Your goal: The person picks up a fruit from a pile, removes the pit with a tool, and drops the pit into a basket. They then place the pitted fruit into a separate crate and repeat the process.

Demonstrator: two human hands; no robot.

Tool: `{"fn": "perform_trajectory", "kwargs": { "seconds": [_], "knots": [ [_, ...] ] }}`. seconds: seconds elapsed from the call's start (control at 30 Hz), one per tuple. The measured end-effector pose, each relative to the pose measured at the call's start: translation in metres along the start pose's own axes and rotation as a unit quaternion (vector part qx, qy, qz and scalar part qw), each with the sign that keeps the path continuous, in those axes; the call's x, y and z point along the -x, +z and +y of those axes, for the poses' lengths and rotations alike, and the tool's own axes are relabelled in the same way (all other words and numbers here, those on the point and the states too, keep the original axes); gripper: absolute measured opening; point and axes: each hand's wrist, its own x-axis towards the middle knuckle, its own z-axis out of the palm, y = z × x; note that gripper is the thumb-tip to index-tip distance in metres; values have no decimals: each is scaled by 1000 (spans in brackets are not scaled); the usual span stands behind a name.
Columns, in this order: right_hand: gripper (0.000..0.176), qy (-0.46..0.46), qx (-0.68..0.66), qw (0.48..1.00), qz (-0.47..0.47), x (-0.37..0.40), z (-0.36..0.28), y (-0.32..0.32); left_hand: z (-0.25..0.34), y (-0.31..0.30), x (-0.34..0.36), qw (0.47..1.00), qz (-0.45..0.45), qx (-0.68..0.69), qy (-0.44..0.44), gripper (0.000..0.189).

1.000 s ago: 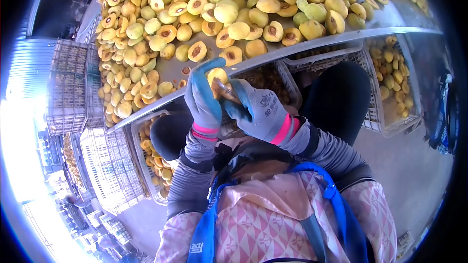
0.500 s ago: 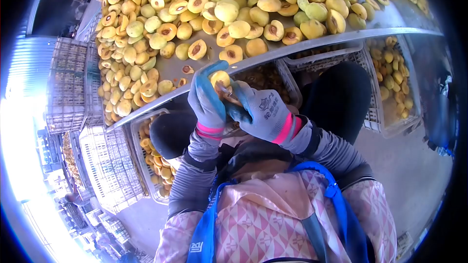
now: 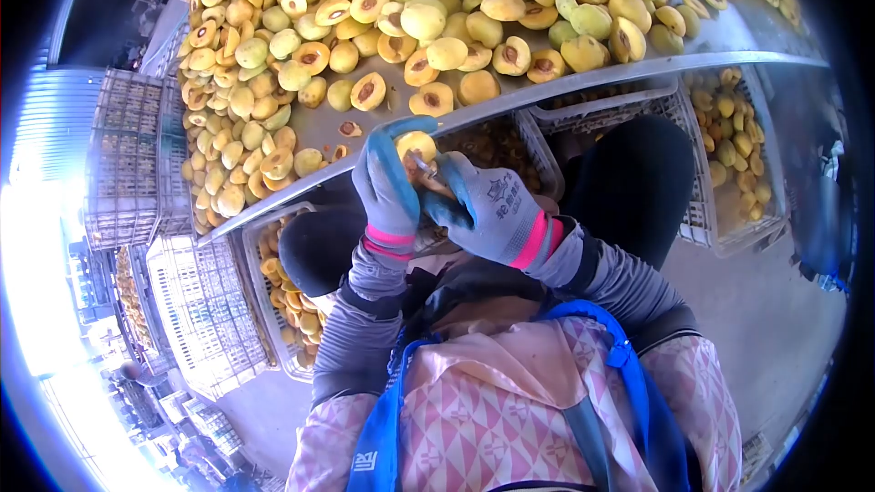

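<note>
Both hands wear grey gloves with blue-green palms and pink cuffs, held close together just in front of the metal table's edge. My left hand (image 3: 388, 177) is closed round a yellow fruit half (image 3: 416, 147), its thumb and fingers on either side. My right hand (image 3: 481, 203) grips a small tool (image 3: 428, 169) with a metal tip and a brownish handle. The tip touches the cut face of the fruit. Part of the tool is hidden by the fingers. Halved fruit with pits (image 3: 369, 91) lies on the table beyond the hands.
A large heap of yellow fruit (image 3: 424, 18) covers the metal table, whose raised rim (image 3: 602, 82) curves across the view. Under it are crates of fruit, one at the right (image 3: 734, 150) and one at the left (image 3: 296, 305). White crates (image 3: 205, 310) stand further left. My knees are below the rim.
The fruit half and the tool tip have shifted slightly, and the fruit's face shows a little more. Both hands keep their hold in nearly the same place.
</note>
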Motion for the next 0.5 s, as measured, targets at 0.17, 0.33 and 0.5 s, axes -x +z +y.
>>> {"fn": "perform_trajectory", "kwargs": {
  "seconds": [0.17,0.33,0.5],
  "knots": [
    [33,-30,39,998,-31,-1,5,-3,-23,-9,4,969,-61,-217,102,41],
    [32,-7,-110,994,-16,0,11,2,-10,6,10,982,32,144,-119,39],
    [35,6,-4,998,-64,-2,4,-7,-31,-7,4,967,-85,-201,132,45]
  ]
}}
